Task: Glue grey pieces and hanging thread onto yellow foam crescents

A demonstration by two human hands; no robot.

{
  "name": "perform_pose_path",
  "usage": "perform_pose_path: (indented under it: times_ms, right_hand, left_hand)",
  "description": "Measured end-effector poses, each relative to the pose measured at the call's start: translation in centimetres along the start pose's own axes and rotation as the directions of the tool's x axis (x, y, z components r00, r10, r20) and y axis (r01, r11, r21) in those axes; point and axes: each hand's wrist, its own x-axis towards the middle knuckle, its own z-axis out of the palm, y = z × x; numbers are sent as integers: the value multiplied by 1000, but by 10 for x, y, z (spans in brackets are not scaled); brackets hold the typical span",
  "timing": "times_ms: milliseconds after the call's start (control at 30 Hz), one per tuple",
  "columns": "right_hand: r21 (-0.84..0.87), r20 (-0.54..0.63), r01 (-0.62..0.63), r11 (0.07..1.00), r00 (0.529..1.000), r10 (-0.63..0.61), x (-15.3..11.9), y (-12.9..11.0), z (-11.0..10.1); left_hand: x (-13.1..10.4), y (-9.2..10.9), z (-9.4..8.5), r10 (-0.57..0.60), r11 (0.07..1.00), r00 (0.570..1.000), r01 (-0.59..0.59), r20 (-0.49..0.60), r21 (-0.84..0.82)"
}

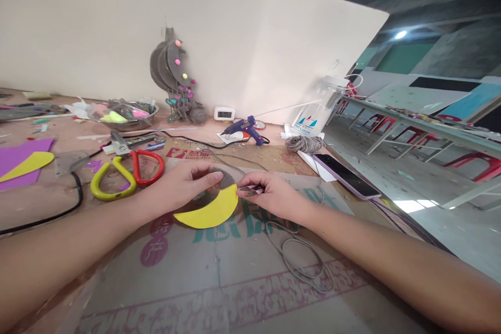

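Note:
My left hand point(191, 182) is closed on a grey, cord-covered crescent point(224, 178), its thumb pressed on the upper edge. A smooth yellow crescent point(209, 213) faces me along the lower side of this piece. At its right tip, my right hand point(272, 193) pinches grey cord with curled fingers; a small dark and pinkish bit point(252, 190) shows between them and is hard to make out. Loose loops of the grey cord point(301, 258) lie on the board below my right hand. Part of the grey crescent is hidden behind my left fingers.
Yellow-and-red-handled scissors point(113, 180) lie to the left, near purple sheet point(43, 148) with a yellow cutout. Behind are a blue glue gun point(245, 128), a cord coil point(304, 143), a bowl point(129, 121) and a plastic bottle point(317, 107). A phone point(348, 175) lies at the right edge.

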Motion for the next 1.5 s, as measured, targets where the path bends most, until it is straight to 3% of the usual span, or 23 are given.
perform_pose_path:
  times_ms: [100, 267, 400, 567, 667, 833, 1100, 1200, 1333, 1500]
  right_hand:
    - [-22, -107, 2, 1000, 994, -4, -1, -2, -1]
    - [-109, -260, 105, 988, 957, -131, -1, -2, -3]
    - [-113, -232, 64, 991, 969, -89, 0, -5, -4]
    - [-249, -121, 117, 961, 981, -151, 1, -5, -1]
    - [-219, -59, 123, 968, 989, -139, 2, -3, 0]
    - [-177, -74, 42, 983, 996, -56, 3, -4, -2]
    - [-120, -23, 52, 991, 998, -55, 2, 0, 0]
    - [-97, -67, 43, 994, 997, -50, 1, -4, 1]
    - [-67, -231, 12, 998, 973, -28, -1, -13, -2]
    - [-142, -190, 5, 990, 981, -32, 4, -12, 0]
  left_hand:
    - [0, 0, 1, -30, 1000, 999, 30, 11, 2]
    - [0, -1, 1, -59, 998, 998, 59, 38, -1]
    - [1, -1, 1, -41, 999, 998, 42, 51, -9]
    - [1, -1, 2, -34, 999, 999, 35, 40, -23]
    - [2, -2, 2, -22, 1000, 999, 23, 29, -19]
    - [2, -4, 4, -41, 999, 998, 41, 39, -7]
    - [1, -1, 2, -4, 1000, 998, 2, 63, 21]
    - [1, -1, 2, -6, 999, 998, 3, 61, 41]
    - [1, -2, 2, -13, 999, 998, 11, 68, 40]
    - [0, 0, 3, 13, 998, 997, -18, 82, 62]
